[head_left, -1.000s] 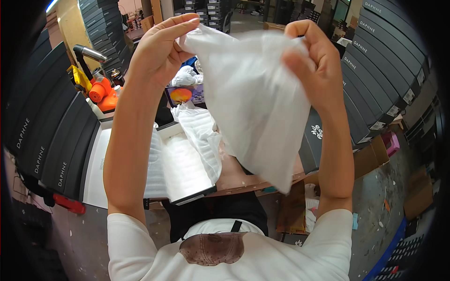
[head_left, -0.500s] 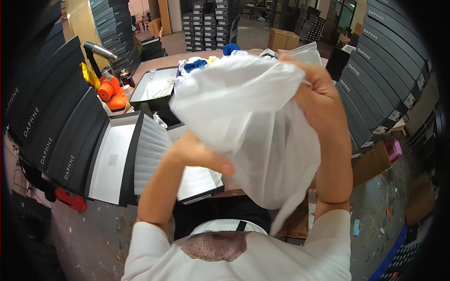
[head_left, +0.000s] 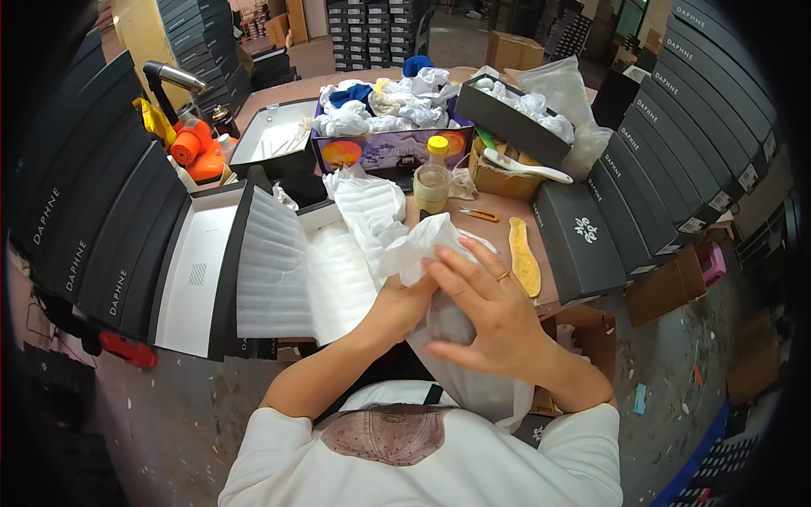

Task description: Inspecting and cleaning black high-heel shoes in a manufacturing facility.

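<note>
A thin, translucent white bag (head_left: 492,395) is bunched in front of my chest and hangs toward my lap. What it contains, if anything, I cannot make out. My left hand (head_left: 401,309) is closed on its gathered upper part. Over the bag's other side lies my right hand (head_left: 483,311), fingers stretched out and thumb apart, a ring on one finger. Just left of my hands is an open shoe box (head_left: 314,218) lined with white foam (head_left: 342,283). A crumpled white wrap (head_left: 367,207) rests across its far side.
Dark shoe boxes are stacked at left and right (head_left: 659,160). Behind the bag stand a yellow-capped jar (head_left: 432,188), an orange-handled cutter (head_left: 479,215), a yellow insole (head_left: 524,258) and a white brush (head_left: 528,169). A purple box (head_left: 393,148) holds crumpled white paper.
Both hands have come down and closer together, bringing the bag from its raised, spread-out position to a bunched one near my chest. My right hand now lies across it.
</note>
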`<state>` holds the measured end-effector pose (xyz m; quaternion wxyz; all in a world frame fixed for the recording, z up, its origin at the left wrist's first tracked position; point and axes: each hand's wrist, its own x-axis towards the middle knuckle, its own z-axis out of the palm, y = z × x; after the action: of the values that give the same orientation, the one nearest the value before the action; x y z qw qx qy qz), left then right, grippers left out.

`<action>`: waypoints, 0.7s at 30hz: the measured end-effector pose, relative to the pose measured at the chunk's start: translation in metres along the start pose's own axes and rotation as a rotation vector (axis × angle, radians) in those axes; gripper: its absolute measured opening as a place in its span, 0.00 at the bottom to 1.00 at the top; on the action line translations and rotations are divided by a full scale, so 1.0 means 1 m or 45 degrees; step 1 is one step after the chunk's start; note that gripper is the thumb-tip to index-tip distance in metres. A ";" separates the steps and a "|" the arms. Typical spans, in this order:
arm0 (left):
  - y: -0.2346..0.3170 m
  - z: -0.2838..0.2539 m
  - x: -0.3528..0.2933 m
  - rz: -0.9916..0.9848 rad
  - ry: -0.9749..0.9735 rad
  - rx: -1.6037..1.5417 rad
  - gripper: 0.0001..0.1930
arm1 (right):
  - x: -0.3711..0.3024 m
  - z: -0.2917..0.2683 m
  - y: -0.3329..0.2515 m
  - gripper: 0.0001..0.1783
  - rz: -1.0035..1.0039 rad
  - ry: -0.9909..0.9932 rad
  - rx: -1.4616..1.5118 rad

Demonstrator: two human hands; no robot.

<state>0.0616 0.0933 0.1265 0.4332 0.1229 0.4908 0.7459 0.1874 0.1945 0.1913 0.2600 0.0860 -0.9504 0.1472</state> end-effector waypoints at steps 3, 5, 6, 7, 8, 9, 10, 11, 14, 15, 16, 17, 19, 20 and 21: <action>0.003 0.005 -0.011 -0.101 0.084 -0.094 0.15 | -0.020 0.006 0.018 0.41 0.295 0.027 0.563; -0.015 -0.003 -0.007 -0.108 0.081 -0.117 0.13 | -0.034 0.014 0.010 0.42 0.400 0.084 0.613; -0.022 -0.006 -0.007 -0.116 0.074 -0.130 0.11 | -0.043 0.019 0.005 0.44 0.510 0.151 0.661; -0.022 -0.006 -0.008 -0.224 0.062 -0.173 0.11 | -0.053 0.029 0.004 0.48 0.401 0.241 0.619; -0.026 -0.005 -0.007 -0.232 0.070 -0.185 0.11 | -0.058 0.033 -0.001 0.48 0.407 0.226 0.623; -0.031 -0.004 -0.007 -0.322 -0.003 -0.155 0.12 | -0.061 0.038 -0.007 0.51 0.280 0.310 0.583; -0.037 -0.005 -0.008 -0.403 -0.063 -0.121 0.12 | -0.063 0.041 -0.008 0.53 0.142 0.396 0.556; -0.045 -0.002 -0.010 -0.311 -0.181 -0.119 0.11 | -0.061 0.042 -0.007 0.56 0.099 0.376 0.570; -0.082 -0.011 0.004 -0.143 -0.530 0.066 0.22 | -0.055 0.055 0.002 0.58 0.307 0.356 0.853; -0.088 -0.005 0.020 -0.120 -0.543 0.129 0.22 | -0.055 0.064 0.003 0.61 0.362 0.407 1.044; -0.094 -0.017 0.015 -0.099 -0.562 0.199 0.23 | -0.052 0.062 0.007 0.61 0.359 0.403 1.055; -0.102 -0.030 0.007 -0.070 -0.573 0.266 0.24 | -0.049 0.058 0.010 0.62 0.322 0.262 1.016; -0.113 -0.045 0.008 -0.019 -0.601 0.404 0.26 | -0.041 0.052 0.018 0.59 0.280 0.012 1.030; -0.123 -0.045 0.010 0.004 -0.617 0.475 0.27 | -0.042 0.058 0.021 0.59 0.271 0.006 1.039; -0.127 -0.054 0.009 0.028 -0.632 0.546 0.29 | -0.047 0.067 0.023 0.55 0.131 -0.231 0.992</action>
<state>0.0901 0.0848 -0.0088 0.4958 0.3945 0.5149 0.5775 0.1899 0.1985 0.1066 0.1153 0.1430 -0.8456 0.5012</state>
